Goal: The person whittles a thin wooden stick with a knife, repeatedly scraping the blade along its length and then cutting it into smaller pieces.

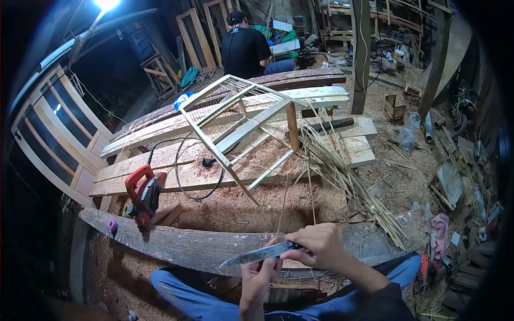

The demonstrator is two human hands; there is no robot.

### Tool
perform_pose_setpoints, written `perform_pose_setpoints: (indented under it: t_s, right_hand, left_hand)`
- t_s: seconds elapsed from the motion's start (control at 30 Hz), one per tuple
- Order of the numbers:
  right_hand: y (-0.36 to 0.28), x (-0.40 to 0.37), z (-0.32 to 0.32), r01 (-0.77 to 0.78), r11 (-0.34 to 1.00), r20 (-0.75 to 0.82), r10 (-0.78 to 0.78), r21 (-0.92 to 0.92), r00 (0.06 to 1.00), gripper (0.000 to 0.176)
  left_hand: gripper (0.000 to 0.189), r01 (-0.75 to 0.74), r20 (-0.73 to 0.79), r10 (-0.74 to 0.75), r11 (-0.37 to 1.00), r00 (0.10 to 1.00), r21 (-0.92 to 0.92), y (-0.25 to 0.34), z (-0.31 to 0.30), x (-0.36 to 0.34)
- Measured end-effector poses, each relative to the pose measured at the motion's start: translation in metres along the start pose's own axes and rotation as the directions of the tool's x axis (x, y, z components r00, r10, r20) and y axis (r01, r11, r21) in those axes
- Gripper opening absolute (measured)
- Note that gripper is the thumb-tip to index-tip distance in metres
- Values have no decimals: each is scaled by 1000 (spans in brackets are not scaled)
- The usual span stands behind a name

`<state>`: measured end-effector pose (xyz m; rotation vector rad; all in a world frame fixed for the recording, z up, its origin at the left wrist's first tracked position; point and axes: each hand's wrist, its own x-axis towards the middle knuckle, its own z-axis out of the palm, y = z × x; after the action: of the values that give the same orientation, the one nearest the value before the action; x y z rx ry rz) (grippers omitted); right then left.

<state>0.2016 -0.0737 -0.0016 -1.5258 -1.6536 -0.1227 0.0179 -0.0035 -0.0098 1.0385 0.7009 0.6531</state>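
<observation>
My right hand (pixel 317 245) is wrapped around the dark handle of a knife (pixel 256 254), whose broad blade points left. Below and behind the blade, my left hand (pixel 259 278) is closed on a thin bamboo strip (pixel 282 209) that rises away from me. The blade crosses the strip just above the left fingers. Both hands are over my lap, at the near edge of a weathered grey plank (pixel 193 250). Beyond them, a bundle of bamboo strips (pixel 342 167) leans beside a slatted wooden frame (pixel 235 140) with thin rods across it.
A red electric planer (pixel 143 193) stands at the left of the plank, near a purple roll (pixel 113 227). A black cable (pixel 179 170) loops over boards strewn with shavings. A person (pixel 245 49) sits at the back, turned away. A wooden post (pixel 360 59) rises behind the strips.
</observation>
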Motion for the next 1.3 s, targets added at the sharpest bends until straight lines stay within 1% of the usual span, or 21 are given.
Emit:
perform_pose_setpoints:
  t_s: [0.07, 0.13, 0.2, 0.27, 0.4, 0.47, 0.5, 0.53, 0.6, 0.63, 0.67, 0.73, 0.77, 0.8, 0.83, 0.87, 0.93, 0.97, 1.03, 1.1, 1.3]
  right_hand:
    - [5, -2, 1, 13, 1000, -26, -12, 25, 1000, 38]
    - [8, -3, 2, 135, 987, -148, -121, 90, 982, 40]
    - [8, -4, 1, 138, 987, -169, -123, 80, 978, 39]
    - [6, -2, -7, 147, 989, -104, -149, -31, 983, 39]
    - [10, 1, -16, 144, 989, -108, -148, -41, 983, 39]
    - [15, 0, -24, 79, 991, -67, -87, -112, 994, 37]
    - [18, 0, -28, 71, 984, -37, -78, -161, 996, 37]
    - [20, -2, -30, 67, 985, -41, -75, -159, 996, 37]
    - [24, -1, -32, 98, 950, -93, -131, -296, 987, 37]
    - [23, 13, -40, -5, 944, -295, -98, -331, 950, 38]
    - [22, 28, -48, -118, 932, -485, -68, -343, 872, 39]
    - [69, -6, -92, -367, 819, -511, 108, -441, 853, 43]
    - [66, -3, -91, -354, 822, -497, 101, -447, 862, 43]
    - [52, -4, -82, -246, 887, -408, 72, -391, 910, 42]
    - [39, -4, -73, -143, 934, -338, 26, -328, 941, 41]
    - [30, 2, -62, -116, 956, -329, 21, -271, 944, 43]
    - [24, 5, -50, -57, 959, -231, -9, -278, 973, 42]
    - [20, 4, -46, -60, 960, -228, -4, -273, 974, 42]
    - [15, 5, -40, 16, 968, -95, -42, -251, 995, 40]
    - [15, 3, -29, 35, 977, -62, -49, -212, 997, 39]
    - [5, 3, -18, 21, 990, 33, -16, -140, 999, 41]
  left_hand:
    - [39, -18, 19, 18, 999, 1000, -34, -1, 8, -5]
    - [40, -24, -16, 24, 1000, 1000, 1, -4, 16, -10]
    - [40, -57, 22, 56, 997, 998, 50, -8, 11, -11]
    - [41, -28, 90, 32, 999, 995, -42, -12, 6, -11]
    - [40, 32, 89, -25, 997, 996, -74, -1, 10, -15]
    - [35, 46, 50, -39, 988, 998, -146, 5, 9, -13]
    - [33, 74, -14, -75, 995, 997, -67, 14, 11, -12]
    - [33, 76, -14, -77, 995, 997, -61, 14, 5, -10]
    - [34, 74, 74, -65, 987, 995, -140, 10, -8, -5]
    - [35, 28, 13, -26, 984, 1000, -177, 25, -2, -6]
    - [35, 29, 11, -28, 984, 1000, -177, 30, -15, -11]
    - [36, -40, 37, 41, 999, 998, -19, 36, -43, -20]
    - [39, -65, -50, 71, 990, 996, 121, 39, -40, -15]
    - [38, -11, -87, 19, 996, 996, 92, 46, -30, -11]
    - [37, -26, -51, 28, 999, 998, 42, 41, -25, -9]
    - [36, -56, -1, 56, 998, 998, -10, 36, -17, 0]
    - [34, -15, 44, 17, 998, 999, -58, 29, -4, 5]
    - [36, -4, 18, 5, 998, 1000, -64, 20, -3, 6]
    - [36, 38, 32, -36, 998, 999, -54, 14, 0, 5]
    - [37, 104, 78, -99, 992, 992, -67, 17, 6, 4]
    - [37, 70, 88, -70, 998, 994, 5, 8, 17, 5]
